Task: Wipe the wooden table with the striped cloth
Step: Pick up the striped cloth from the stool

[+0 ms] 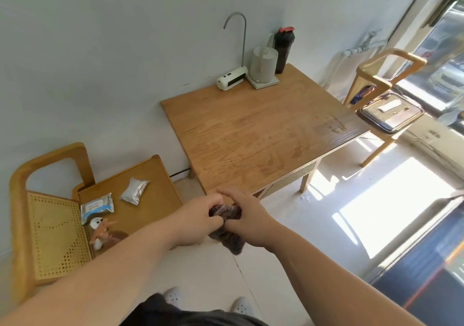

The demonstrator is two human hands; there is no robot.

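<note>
Your left hand [200, 219] and right hand [247, 216] close their fingers together around the bunched striped cloth [226, 227], held in the air just off the near corner of the wooden table [251, 129]. Your hands hide most of the cloth; only a dark wad between them and a tail hanging below show, its stripes hard to make out. Beyond your fingertips the tabletop carries wet patches [301, 149]. Far past them, a kettle [263, 67] stands by the wall.
</note>
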